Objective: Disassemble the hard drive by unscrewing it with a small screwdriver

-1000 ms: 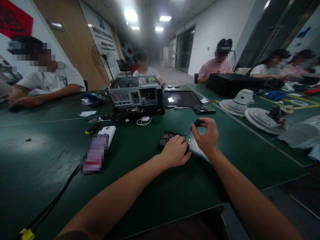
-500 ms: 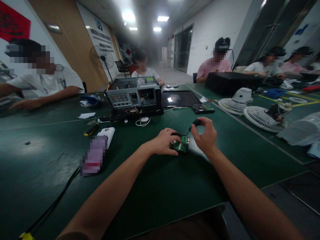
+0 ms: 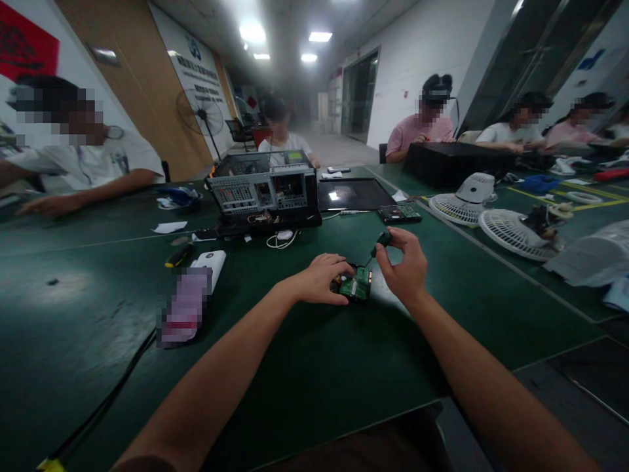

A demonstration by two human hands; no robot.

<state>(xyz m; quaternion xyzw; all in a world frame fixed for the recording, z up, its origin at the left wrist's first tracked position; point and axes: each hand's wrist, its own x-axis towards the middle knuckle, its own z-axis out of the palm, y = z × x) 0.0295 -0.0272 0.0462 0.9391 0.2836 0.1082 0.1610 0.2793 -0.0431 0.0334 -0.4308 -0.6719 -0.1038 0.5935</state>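
Observation:
A small hard drive (image 3: pixel 361 286) with its green circuit board facing up lies on the green table in front of me. My left hand (image 3: pixel 322 279) grips its left end, with thumb and fingers along the near and far sides. In my right hand (image 3: pixel 407 263) is a dark-handled screwdriver (image 3: pixel 382 240), pinched between thumb and fingers. The shaft slants down to the left, and its tip is at the board's far right corner. Whether the tip sits in a screw is too small to tell.
Ahead stands an opened computer case (image 3: pixel 265 190), with a black panel (image 3: pixel 356 194) and another drive (image 3: pixel 399 214) to its right. White fan parts (image 3: pixel 515 233) lie at right. At left are a yellow-black screwdriver (image 3: pixel 179 255) and a phone-like white device (image 3: pixel 214 262). Several people sit around the table.
My left fingers have drawn back slightly to the left, uncovering more of the circuit board. The screwdriver handle in my right hand has shifted a little; its tip stays at the same corner.

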